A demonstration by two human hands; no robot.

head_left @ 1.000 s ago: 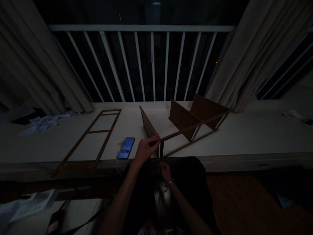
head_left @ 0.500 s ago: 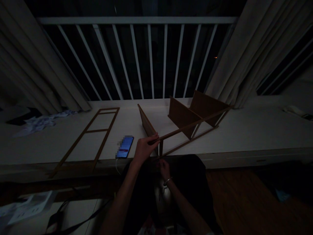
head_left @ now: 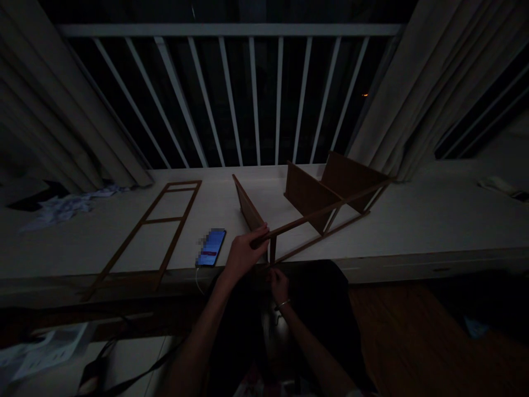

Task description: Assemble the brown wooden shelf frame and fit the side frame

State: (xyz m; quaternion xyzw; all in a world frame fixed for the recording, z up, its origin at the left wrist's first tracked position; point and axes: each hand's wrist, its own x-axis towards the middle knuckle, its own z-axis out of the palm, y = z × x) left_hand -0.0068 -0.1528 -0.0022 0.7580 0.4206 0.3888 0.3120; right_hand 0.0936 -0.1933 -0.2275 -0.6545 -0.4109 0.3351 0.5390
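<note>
A brown wooden shelf unit point(head_left: 313, 200) lies on its side on the white sill, with several boards standing up from its side frame. My left hand point(head_left: 243, 251) is closed around the near end of its upper rail, beside the leftmost board point(head_left: 247, 205). Below it, my right hand point(head_left: 279, 282) has its fingers pinched together at the lower near corner of the frame. Whatever those fingertips hold is too small and dark to make out. A second, ladder-like wooden frame point(head_left: 163, 221) lies flat on the left, its near end jutting past the sill's edge.
A lit phone point(head_left: 211, 248) with a white cable lies left of my hands. White railings point(head_left: 255, 99) and curtains point(head_left: 417, 82) stand behind the sill point(head_left: 430, 220). Crumpled cloth or paper point(head_left: 66, 209) lies at the left. A clear plastic box point(head_left: 53, 347) and black strap point(head_left: 136, 377) are at lower left.
My right hand has shifted very slightly at the frame's lower corner, its wrist turned a little. My left hand keeps its grip and the shelf unit stays in place.
</note>
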